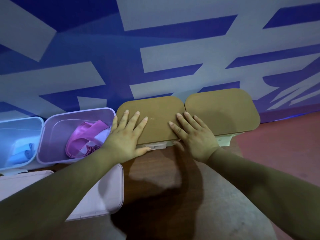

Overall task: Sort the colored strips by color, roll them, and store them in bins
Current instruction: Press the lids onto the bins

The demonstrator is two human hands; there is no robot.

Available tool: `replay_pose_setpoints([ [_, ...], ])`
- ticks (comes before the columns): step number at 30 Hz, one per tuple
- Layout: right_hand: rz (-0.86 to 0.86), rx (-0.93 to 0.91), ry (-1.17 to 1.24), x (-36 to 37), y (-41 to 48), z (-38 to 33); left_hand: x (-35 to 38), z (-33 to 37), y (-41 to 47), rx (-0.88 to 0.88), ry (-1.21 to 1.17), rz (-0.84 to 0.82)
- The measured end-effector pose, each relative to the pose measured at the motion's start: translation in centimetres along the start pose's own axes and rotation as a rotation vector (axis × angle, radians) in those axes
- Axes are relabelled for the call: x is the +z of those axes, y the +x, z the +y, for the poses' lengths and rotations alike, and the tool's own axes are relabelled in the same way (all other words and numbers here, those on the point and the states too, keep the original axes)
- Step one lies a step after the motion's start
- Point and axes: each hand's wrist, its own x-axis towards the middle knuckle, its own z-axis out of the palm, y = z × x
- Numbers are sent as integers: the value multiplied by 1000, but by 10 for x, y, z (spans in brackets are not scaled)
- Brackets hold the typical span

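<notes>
Two white bins with brown lids stand side by side against the wall. My left hand (127, 134) lies flat, fingers spread, on the left part of the nearer brown lid (155, 110). My right hand (192, 135) rests flat on that lid's right edge, beside the second brown lid (223, 111). To the left, an open purple bin (50, 125) holds loosely coiled pink strips (81, 142). Further left, an open blue bin (37, 123) contains rolled blue strips (26, 153).
A pale pink lid (103, 196) lies on the brown table under my left forearm. A blue and grey patterned wall (155, 49) rises right behind the bins. My knee in grey fabric (225, 205) shows at the lower right.
</notes>
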Motion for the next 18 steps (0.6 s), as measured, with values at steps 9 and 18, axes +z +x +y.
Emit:
replay_pose_setpoints([
  [9,60,-48,-10,4,1,3,1,-2,1,96,60,-24],
  [18,57,-2,50,3,-1,4,-1,2,-3,38,-67,-15],
])
